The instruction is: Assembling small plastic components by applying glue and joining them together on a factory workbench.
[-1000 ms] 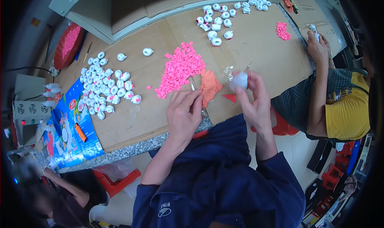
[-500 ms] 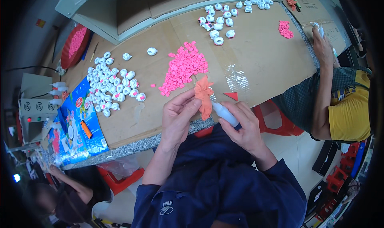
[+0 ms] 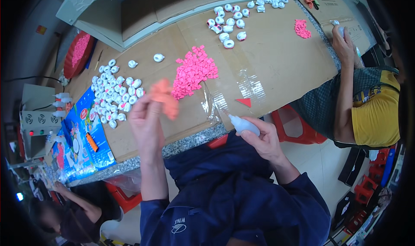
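Observation:
My left hand [image 3: 148,120] pinches an orange cloth [image 3: 164,98], slightly blurred, over the cardboard left of the pink pile. In my right hand [image 3: 263,138] is a small whitish squeeze bottle [image 3: 244,125], its thin nozzle tilted up and to the left above the table's near edge. A heap of small pink pieces [image 3: 195,71] lies beyond my hands. To its left spreads a group of small white round figures [image 3: 113,90], each with a hole or pink marks. A red triangular piece [image 3: 244,102] rests just beyond the bottle.
Cardboard [image 3: 276,60] covers the granite-edged table. More white figures [image 3: 229,23] stand at the back, below a grey shelf [image 3: 93,17]. At left are a blue printed sheet [image 3: 88,133], an orange cutter [image 3: 91,142] and a red bowl [image 3: 78,51]. A co-worker [image 3: 371,107] sits at right, another person lower left.
My left hand has carried the orange cloth leftward, away from the bottle's nozzle. My right hand keeps the bottle in nearly the same place. The view has shifted slightly.

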Demonstrator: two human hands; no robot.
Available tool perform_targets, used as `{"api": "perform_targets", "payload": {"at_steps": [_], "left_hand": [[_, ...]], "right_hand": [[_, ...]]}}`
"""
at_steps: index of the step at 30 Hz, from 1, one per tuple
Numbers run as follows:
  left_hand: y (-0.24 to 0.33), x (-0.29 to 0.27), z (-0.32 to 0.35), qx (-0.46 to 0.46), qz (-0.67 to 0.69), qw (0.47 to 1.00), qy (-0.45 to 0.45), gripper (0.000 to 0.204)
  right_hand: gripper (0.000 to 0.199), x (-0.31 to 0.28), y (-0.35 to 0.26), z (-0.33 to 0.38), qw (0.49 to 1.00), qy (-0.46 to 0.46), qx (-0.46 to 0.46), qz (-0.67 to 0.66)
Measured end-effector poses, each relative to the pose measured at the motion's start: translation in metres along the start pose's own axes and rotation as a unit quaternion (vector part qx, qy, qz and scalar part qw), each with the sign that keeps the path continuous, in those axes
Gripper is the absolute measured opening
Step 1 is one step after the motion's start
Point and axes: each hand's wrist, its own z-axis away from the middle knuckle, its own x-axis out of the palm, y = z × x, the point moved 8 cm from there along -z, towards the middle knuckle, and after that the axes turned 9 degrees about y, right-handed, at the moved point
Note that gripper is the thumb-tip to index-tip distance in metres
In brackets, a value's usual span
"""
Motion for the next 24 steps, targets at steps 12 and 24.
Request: {"api": "perform_targets", "payload": {"at_steps": [12, 24], "left_hand": [[-0.07, 0.06, 0.038, -0.083, -0.084, 0.99, -0.082, 0.02], [-0.059, 0.058, 0.044, -0.192, 0.158, 0.964, -0.092, 0.024]], "right_hand": [[0.035, 0.003, 0.004, -0.015, 0.998, -0.005, 0.014, -0.059], [0.037, 0.017, 0.004, -0.008, 0.999, -0.021, 0.027, -0.041]]}}
